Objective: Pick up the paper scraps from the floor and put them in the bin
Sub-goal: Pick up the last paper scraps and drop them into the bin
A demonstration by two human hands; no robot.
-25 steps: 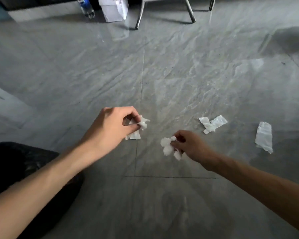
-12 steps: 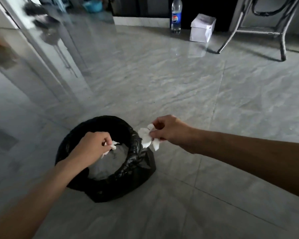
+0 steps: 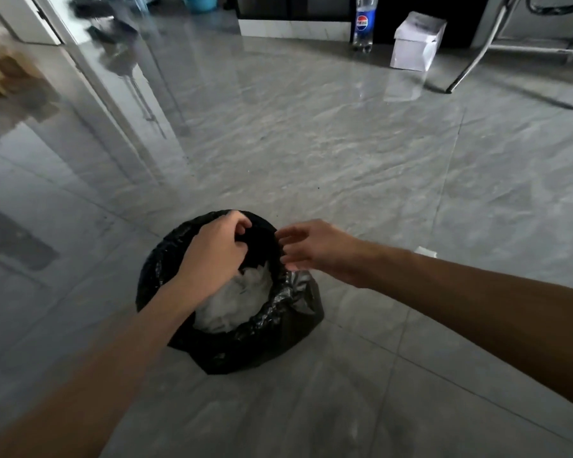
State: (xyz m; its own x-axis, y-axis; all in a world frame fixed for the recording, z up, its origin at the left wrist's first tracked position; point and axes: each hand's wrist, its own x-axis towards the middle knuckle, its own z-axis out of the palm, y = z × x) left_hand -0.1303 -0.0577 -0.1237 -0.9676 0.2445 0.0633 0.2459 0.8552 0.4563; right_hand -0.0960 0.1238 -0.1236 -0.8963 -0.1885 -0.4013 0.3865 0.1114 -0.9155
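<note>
Head view: a black-lined bin (image 3: 232,345) is seen from above, standing on a glossy grey tiled floor (image 3: 344,166). White paper scraps (image 3: 235,302) are heaped inside the bin, filling the lower part of its opening.

The left hand (image 3: 217,256) is held over the bin's opening, directly above the scraps. Its fingers are curled loosely inward, and no paper is seen in its grip, so the grip appears released. The left forearm is stretched from the near left corner up to the bin.

The right hand (image 3: 315,247) is held at the bin's far right rim, partly over the edge. Its fingers (image 3: 286,234) are spread apart and pointed toward the bin; the grip is released and nothing is held.

One small white scrap (image 3: 425,251) is glimpsed on the floor to the right of the bin, just beyond the right forearm.

Far beyond the bin, to its right, a blue-labelled plastic bottle (image 3: 364,23) is stood upright, and a white box (image 3: 415,43) is placed just beside it. Metal chair legs (image 3: 470,61) are seen further right of the box. A pale door frame (image 3: 93,77) is seen far beyond the bin on its left.
</note>
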